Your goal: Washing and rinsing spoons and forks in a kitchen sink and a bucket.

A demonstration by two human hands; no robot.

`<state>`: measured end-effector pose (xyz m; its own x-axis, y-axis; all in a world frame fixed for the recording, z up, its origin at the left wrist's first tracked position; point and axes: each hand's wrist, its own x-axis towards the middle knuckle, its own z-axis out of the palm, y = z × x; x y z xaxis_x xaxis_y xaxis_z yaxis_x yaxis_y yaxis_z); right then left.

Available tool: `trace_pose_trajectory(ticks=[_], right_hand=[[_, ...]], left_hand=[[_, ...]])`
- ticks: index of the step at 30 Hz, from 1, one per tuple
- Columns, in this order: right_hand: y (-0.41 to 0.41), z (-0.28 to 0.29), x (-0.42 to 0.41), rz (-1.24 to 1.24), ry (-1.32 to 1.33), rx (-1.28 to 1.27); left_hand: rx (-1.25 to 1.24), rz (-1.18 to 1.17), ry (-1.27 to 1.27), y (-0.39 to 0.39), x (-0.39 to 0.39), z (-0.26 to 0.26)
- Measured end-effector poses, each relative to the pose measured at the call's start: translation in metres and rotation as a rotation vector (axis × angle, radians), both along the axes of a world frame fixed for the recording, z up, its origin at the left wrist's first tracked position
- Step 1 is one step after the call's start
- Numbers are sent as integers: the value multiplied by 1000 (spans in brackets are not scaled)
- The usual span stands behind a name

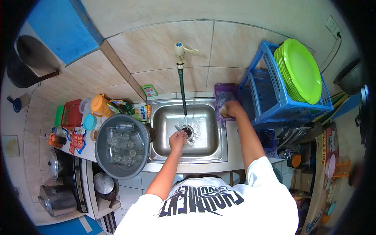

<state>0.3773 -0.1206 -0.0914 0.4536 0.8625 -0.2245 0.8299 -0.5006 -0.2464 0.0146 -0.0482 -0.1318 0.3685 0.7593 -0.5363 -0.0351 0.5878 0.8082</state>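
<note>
My left hand [177, 141] is over the stainless steel sink [158, 129], near the drain. Its fingers close on a small shiny object [177, 127], too small here to name. Beside it, a thin stream of water falls from the dark hose [182, 91] on the tap [179, 51]. My right hand [234, 108] reaches into a purple plastic basket [218, 91] at the sink's right edge. A yellowish item [224, 111], perhaps a sponge, shows at its fingertips; whether they grip it is hidden.
Left of the sink stands a grey basin [100, 155] with several drinking glasses [124, 144]. Behind it are packets and an orange pitcher [100, 104]. On the right, a blue plastic rack [264, 110] bears stacked green plates [301, 70]. Pots [57, 199] stand far left.
</note>
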Motion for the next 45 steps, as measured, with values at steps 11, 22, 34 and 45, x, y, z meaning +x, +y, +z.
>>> trace_pose_trajectory(ticks=[11,22,34,45], right_hand=[[-4,91,-78,-193,-120,432],[-45,81,-250,13,638,781],[-49,62,-266,-136,959,761],[-55,56,-261,16,816,751]], left_hand=[[329,48,107,-10,-69,12],[519,-184,28,-32,-34,73],[1078,-466,311,-41,-36,103],[811,-511,326,-34,-38,107]])
